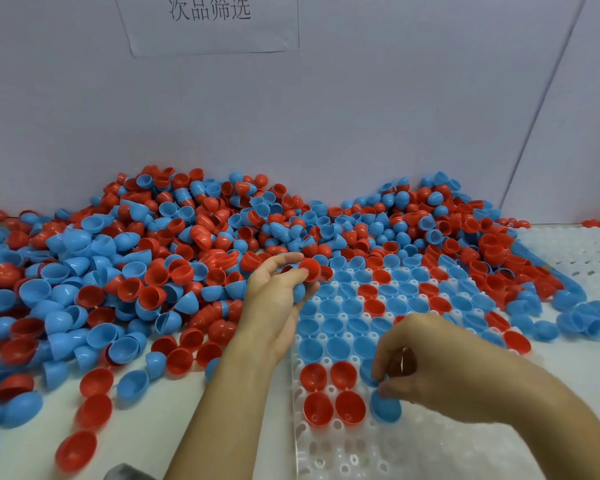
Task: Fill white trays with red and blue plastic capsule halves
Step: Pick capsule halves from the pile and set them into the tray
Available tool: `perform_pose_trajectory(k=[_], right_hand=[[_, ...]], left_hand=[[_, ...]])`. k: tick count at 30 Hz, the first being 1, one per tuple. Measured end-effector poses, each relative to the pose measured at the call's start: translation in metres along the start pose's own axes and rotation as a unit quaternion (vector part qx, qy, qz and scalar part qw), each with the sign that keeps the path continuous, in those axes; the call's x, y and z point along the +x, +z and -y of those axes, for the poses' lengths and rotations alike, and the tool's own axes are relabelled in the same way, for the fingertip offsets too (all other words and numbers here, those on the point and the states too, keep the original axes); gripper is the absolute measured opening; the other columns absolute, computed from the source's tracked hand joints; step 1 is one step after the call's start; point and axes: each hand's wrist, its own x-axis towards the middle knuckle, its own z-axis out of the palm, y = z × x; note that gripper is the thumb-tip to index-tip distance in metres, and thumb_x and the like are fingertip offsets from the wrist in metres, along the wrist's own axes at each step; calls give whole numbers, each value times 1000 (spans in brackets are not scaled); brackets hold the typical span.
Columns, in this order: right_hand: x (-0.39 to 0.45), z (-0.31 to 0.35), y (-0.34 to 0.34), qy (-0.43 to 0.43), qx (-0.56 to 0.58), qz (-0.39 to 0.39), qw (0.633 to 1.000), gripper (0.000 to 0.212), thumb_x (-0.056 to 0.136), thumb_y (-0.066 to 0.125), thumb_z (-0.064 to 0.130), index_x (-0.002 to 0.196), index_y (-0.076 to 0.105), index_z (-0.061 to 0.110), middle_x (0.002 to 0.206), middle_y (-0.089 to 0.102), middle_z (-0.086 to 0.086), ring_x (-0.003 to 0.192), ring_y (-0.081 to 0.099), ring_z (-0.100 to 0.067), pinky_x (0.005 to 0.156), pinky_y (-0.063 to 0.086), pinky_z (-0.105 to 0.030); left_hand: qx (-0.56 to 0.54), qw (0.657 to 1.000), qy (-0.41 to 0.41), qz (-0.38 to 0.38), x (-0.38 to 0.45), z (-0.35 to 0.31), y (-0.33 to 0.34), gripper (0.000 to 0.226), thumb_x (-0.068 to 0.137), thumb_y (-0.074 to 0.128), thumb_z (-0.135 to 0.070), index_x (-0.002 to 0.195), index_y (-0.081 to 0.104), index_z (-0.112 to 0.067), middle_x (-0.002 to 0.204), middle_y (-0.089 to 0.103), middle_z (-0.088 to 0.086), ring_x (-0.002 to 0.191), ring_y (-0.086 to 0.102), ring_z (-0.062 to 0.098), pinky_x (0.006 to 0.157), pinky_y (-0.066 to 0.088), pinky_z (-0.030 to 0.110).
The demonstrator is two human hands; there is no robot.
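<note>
A white tray [413,452] with round pockets lies at the lower middle and right; many pockets hold blue and red capsule halves, open side up. My right hand [440,368] pinches a blue capsule half [386,407] over a front-row pocket, just right of a block of red halves [333,393]. My left hand [274,299] hovers at the tray's far left edge, palm turned right, gripping a red capsule half [309,270] at the fingertips and a blue half [299,292] in the palm.
A deep heap of loose red and blue halves [174,237] covers the table from the left edge to the back wall and spills onto the tray's far rows. A second white tray [582,251] lies at the far right. A paper sign [208,22] hangs on the wall.
</note>
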Motion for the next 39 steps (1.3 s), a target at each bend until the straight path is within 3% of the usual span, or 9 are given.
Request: perform_pose_trajectory(k=[5,9,11,13,16,23,32,36,39], right_hand=[[6,8,10,17,-62,-6,998,9,86,77,31,95,76,32,79,62,19,70,64,-5,55,47,-14],[10,2,-7,6,-38,55,998,14,88,74,30,102,75,35,82,70,19,70,68,3,60,53,-13],[17,-1,-22,-17,-5,15,1000,10,92,69,30,97,75,36,82,73,18,72,68,6,69,58,-18],[32,0,-31,-47,54,-88,993,10,95,64,34,94,73,36,75,73,14,68,69,3,73,59,-22],[58,15,-19,-79,197,-193,958,14,92,65,43,102,66,34,79,73,7,65,71,-3,58,55,-17],[83,18,19,-79,347,-342,870,17,92,68,11,88,70,28,65,71,0,56,70,-7,46,44,-10],[88,10,20,-52,316,-420,849,16,91,66,15,87,74,27,64,69,6,58,67,-10,54,53,-19],[87,9,21,-51,345,-411,842,6,92,69,20,91,68,25,60,69,3,54,67,-8,52,53,-18],[83,10,18,-54,408,-378,829,11,92,69,27,93,58,26,70,70,-2,56,70,-12,55,57,-28]], left_hand=[[-3,1000,3,2,0,0,0,15,94,59,7,102,64,-5,95,74,11,72,75,12,62,57,21],[-34,999,-8,13,-1,-3,2,15,98,50,2,101,65,-2,92,75,14,71,75,15,61,58,24],[-51,998,-16,10,-1,-4,2,25,99,42,3,101,66,-1,97,73,18,71,75,17,60,58,25],[-39,999,-15,13,-2,-4,3,29,99,38,6,104,66,-2,101,73,20,76,76,19,61,58,26],[5,1000,-4,26,-2,-2,5,26,99,43,8,107,64,-3,107,72,18,85,75,22,65,59,28],[75,996,14,41,1,5,3,20,97,57,1,105,66,-15,101,70,8,86,69,19,69,55,32],[64,992,-32,108,-4,4,9,3,94,67,-12,96,69,-12,86,69,0,69,68,11,60,55,23],[63,992,-21,109,-5,7,9,11,93,65,-5,104,65,-9,93,68,11,74,67,16,60,55,22],[54,995,17,76,-4,7,9,24,80,75,-15,102,67,-11,88,68,9,71,68,13,63,56,22]])
